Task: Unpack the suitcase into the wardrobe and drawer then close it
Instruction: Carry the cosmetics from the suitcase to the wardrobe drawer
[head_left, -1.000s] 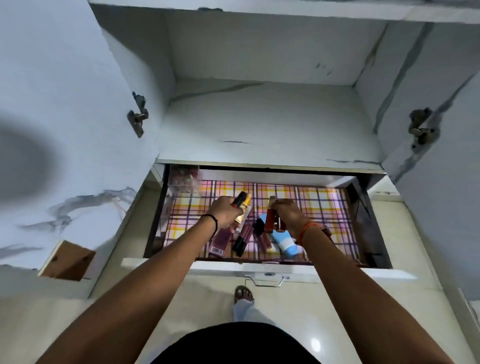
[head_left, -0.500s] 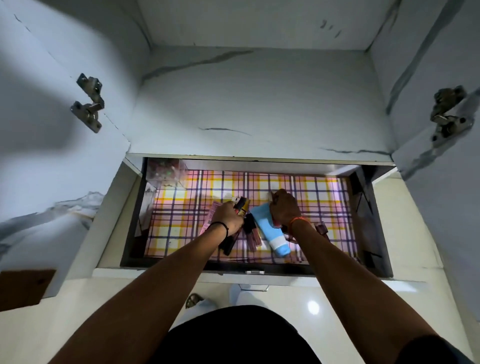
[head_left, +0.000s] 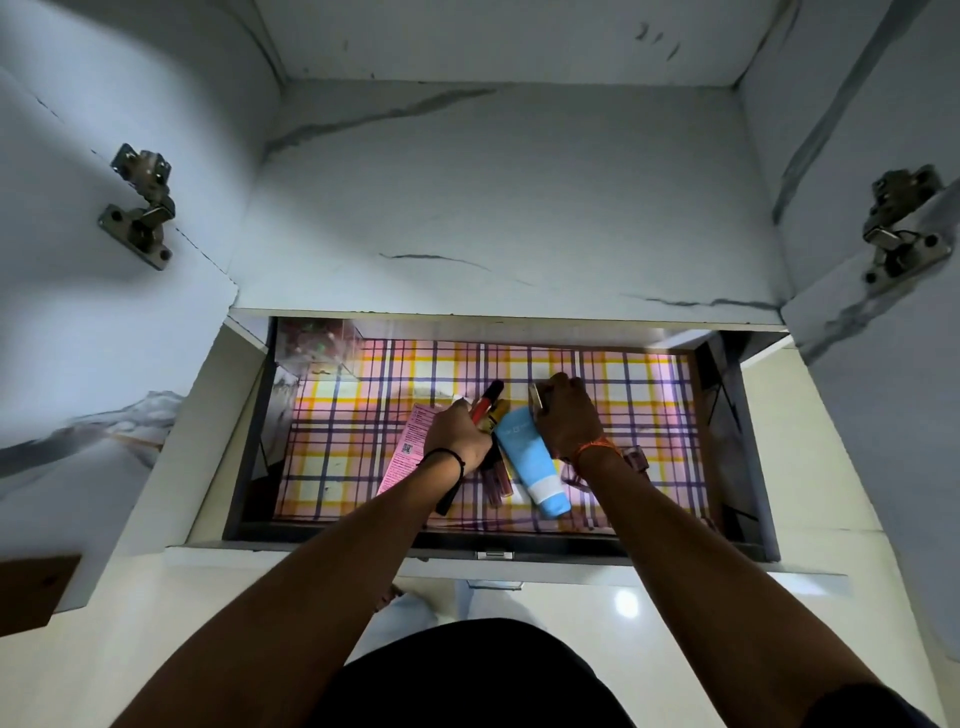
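The wardrobe drawer (head_left: 208, 452) is pulled open, lined with pink, yellow and purple checked paper. Both my hands reach into its middle. My left hand (head_left: 457, 439) grips a bunch of slim cosmetic tubes (head_left: 488, 408), one red with a dark cap and one yellow. A pink carton (head_left: 408, 449) lies just left of that hand. My right hand (head_left: 566, 415) holds a small gold-edged item (head_left: 536, 400) above a light blue tube (head_left: 530, 462) with a white band, which lies on the liner. Dark tubes (head_left: 493, 475) lie between the carton and the blue tube. The suitcase is out of view.
Above the drawer is a bare white marble-patterned wardrobe shelf (head_left: 498, 208). Both wardrobe doors stand open with metal hinges at left (head_left: 137, 208) and right (head_left: 901, 231). A clear box (head_left: 317, 343) sits in the drawer's back left corner. A watch-like item (head_left: 636, 460) lies by my right wrist.
The view has moved closer and lower over the drawer. Both hands have sunk toward the liner with their items, and the blue tube now lies in plain sight between them.
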